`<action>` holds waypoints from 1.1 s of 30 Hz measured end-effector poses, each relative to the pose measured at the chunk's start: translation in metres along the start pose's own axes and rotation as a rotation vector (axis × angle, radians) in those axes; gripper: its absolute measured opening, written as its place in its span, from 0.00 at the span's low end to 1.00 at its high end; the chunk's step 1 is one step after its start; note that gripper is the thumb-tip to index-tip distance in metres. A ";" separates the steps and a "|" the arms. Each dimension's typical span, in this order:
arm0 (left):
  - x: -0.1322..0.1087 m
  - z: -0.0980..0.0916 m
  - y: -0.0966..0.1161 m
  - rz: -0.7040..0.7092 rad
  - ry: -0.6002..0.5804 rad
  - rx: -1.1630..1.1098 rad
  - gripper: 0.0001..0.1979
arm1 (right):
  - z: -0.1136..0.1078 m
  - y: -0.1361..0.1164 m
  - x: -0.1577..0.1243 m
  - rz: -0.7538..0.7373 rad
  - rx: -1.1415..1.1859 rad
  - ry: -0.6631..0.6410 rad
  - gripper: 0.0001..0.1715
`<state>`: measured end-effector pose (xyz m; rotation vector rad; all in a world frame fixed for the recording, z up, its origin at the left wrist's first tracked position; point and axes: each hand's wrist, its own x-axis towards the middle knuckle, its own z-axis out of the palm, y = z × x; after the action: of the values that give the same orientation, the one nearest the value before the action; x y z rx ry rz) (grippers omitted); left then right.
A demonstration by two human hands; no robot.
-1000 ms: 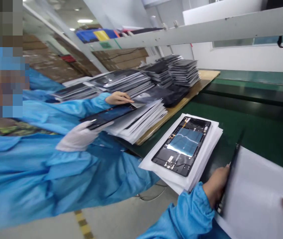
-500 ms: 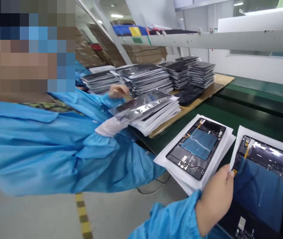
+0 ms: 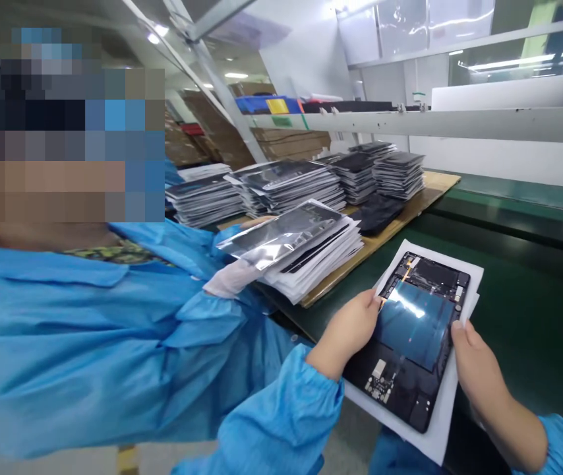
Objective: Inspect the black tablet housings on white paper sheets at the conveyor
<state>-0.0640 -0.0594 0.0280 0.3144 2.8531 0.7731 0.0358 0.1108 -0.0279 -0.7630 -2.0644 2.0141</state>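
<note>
An open tablet point(image 3: 400, 376), its inner parts and blue-covered battery showing, lies face up on a white sheet point(image 3: 444, 429). My left hand point(image 3: 348, 330) is closed on the left edge of tablet and sheet, thumb on top. On the right edge my right hand point(image 3: 482, 369) grips both the same way. The tablet is tilted and sits over the near edge of the green bench point(image 3: 523, 310). Another white sheet peeks out beneath its right side; whatever else lies under there is hidden.
At left, a person in a blue smock point(image 3: 113, 343) holds a shiny panel point(image 3: 286, 231) with a gloved hand point(image 3: 232, 277), over a stack of white sheets point(image 3: 306, 277). Stacks of dark panels point(image 3: 291, 181) stand behind on a brown board point(image 3: 442, 185). A shelf rail point(image 3: 484, 122) runs above.
Both my hands have brought the held tablet leftward, over the spot where another tablet lay on white sheets; that one is now covered. The co-worker's far hand has come down to the shiny panel.
</note>
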 end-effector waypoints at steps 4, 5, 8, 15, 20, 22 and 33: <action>0.018 0.014 -0.012 -0.093 -0.003 0.139 0.15 | 0.018 0.008 0.014 -0.029 -0.060 0.015 0.32; 0.020 0.016 -0.014 -0.100 -0.004 0.161 0.15 | 0.021 0.009 0.015 -0.034 -0.068 0.014 0.32; 0.024 0.015 -0.019 -0.074 0.009 0.160 0.15 | 0.028 0.010 0.013 -0.055 -0.085 0.002 0.32; 0.029 0.013 -0.035 -0.049 -0.028 0.126 0.15 | 0.035 0.013 0.013 -0.027 -0.120 0.035 0.38; 0.029 0.014 -0.036 -0.007 -0.035 0.024 0.17 | 0.035 0.016 0.013 0.001 -0.109 0.070 0.38; 0.030 0.015 -0.036 0.004 -0.039 -0.016 0.18 | 0.035 0.017 0.012 -0.001 -0.096 0.081 0.37; 0.041 0.013 -0.076 -0.036 -0.159 -0.454 0.27 | 0.038 0.031 0.012 0.010 0.039 0.150 0.38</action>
<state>-0.1127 -0.1072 -0.0260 0.2449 2.4384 1.2873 0.0163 0.0818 -0.0639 -0.8903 -1.9363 1.9322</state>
